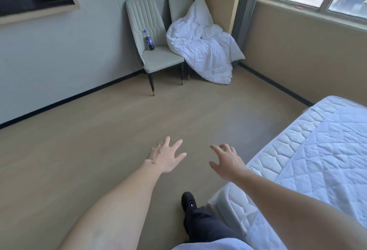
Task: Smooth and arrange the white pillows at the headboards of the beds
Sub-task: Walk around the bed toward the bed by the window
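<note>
White pillows aren't clearly showing anywhere; the pointed bit atop the crumpled white quilted duvet (pixel 200 51), piled on a pale padded chair (pixel 179 4) in the corner, might be one. Left hand (pixel 165 156) and right hand (pixel 228 163) are reaching toward that duvet, grip open, empty. Bare quilted white mattress (pixel 317 154) is sitting well right of it. Probably fetching bedding next.

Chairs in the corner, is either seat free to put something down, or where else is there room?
The left chair has bare seat in front of the bottle. The right chair is buried under the white duvet. The bare mattress and the floor are wide open.
</note>
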